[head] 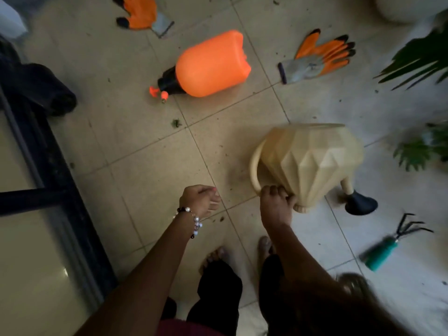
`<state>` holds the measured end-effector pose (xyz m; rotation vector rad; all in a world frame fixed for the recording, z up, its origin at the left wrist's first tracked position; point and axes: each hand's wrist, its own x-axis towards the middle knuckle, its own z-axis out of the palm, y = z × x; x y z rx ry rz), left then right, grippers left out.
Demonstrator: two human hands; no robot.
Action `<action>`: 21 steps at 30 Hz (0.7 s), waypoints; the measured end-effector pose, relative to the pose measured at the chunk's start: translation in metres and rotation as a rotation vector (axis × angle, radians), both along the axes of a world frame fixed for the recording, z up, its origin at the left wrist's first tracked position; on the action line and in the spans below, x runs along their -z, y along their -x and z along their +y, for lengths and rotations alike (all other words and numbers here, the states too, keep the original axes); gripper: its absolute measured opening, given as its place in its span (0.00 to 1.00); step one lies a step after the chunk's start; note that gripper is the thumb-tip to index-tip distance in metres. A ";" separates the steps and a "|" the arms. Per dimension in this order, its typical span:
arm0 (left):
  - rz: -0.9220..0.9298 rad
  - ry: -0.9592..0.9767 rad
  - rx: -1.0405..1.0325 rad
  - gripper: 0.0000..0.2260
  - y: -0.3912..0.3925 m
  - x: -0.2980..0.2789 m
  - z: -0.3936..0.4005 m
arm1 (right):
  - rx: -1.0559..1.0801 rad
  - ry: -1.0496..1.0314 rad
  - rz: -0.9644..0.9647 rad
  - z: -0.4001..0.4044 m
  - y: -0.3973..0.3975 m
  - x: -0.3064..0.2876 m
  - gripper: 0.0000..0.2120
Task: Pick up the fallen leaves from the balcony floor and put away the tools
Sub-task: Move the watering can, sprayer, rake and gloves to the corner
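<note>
Several garden tools lie scattered over the tiled balcony floor [150, 151], and the one in hand is a beige faceted watering can [308, 163]. The right hand [276, 204] has its fingers curled round the lower end of the can's looped handle, carrying it tipped with its black-rosed spout low and just above the tiles, probably because it has been lifted to be put away. The left hand [201, 200] hangs beside it with fingers loosely curled and holds nothing that shows, free for the next thing. Near the can, to the right, lies a teal-handled hand rake [388, 248]. Farther off an orange pressure sprayer [211, 66] rests on its side, with one orange work glove [317, 59] to its right and a second glove [143, 13] above it. Small bits of leaf litter [176, 123] dot the tiles, so the sweeping-up looks unfinished. Potted green plants [421, 59] edge the right side
</note>
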<state>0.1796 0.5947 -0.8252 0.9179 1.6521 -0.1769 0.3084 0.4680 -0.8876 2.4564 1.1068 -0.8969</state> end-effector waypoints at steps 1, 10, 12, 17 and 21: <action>0.004 0.001 0.001 0.05 0.000 -0.010 -0.001 | -0.025 -0.032 -0.019 -0.007 -0.005 -0.011 0.13; -0.019 -0.025 0.118 0.05 -0.034 -0.139 -0.006 | 0.304 -0.108 -0.073 -0.030 -0.077 -0.168 0.12; -0.034 -0.041 0.135 0.05 -0.045 -0.173 -0.007 | 0.334 -0.125 0.034 -0.028 -0.095 -0.199 0.13; -0.060 -0.095 0.192 0.04 -0.069 -0.266 -0.008 | 0.231 -0.207 0.275 -0.048 -0.098 -0.290 0.17; -0.114 -0.082 0.184 0.07 -0.086 -0.347 -0.015 | 0.336 -0.436 0.379 -0.087 -0.073 -0.377 0.17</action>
